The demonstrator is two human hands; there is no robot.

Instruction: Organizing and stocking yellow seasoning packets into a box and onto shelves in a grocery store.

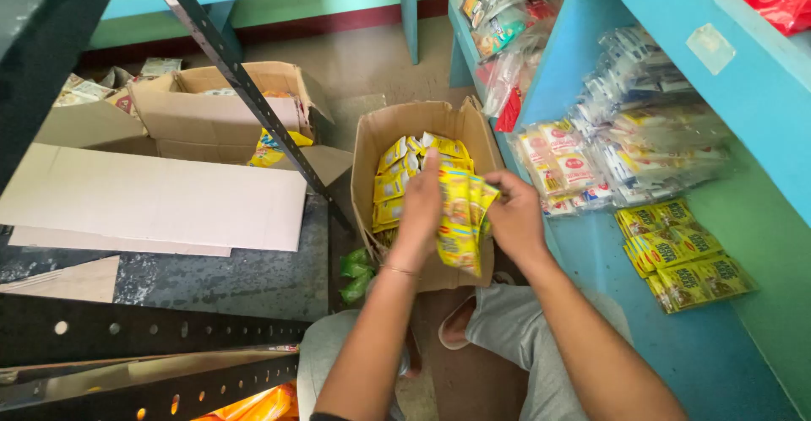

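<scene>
Both hands, the left hand (420, 210) and right hand (513, 217), pinch a strip of yellow packets (460, 218) above the open box (372, 146)'s front edge, and it might slip and fall outside.

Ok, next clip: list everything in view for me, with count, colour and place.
open cardboard box: one, brown, centre floor, part-filled with yellow sachets
strip of sachets: one, yellow, held over that box by both hands
second cardboard box: one, brown, open, upper left
flat cardboard sheet: one, pale, left on the dark surface
perforated metal bars: several, dark, lower left and slanting across the top
shelf unit: one, blue, right side
yellow-green packets: one pile, on the lower shelf
clear-wrapped packets: many, white and red, stacked above that pile
green wrapper: one, by the box's foot
left hand: fingers gripping the strip
right hand: fingers pinching the strip's edge
</scene>
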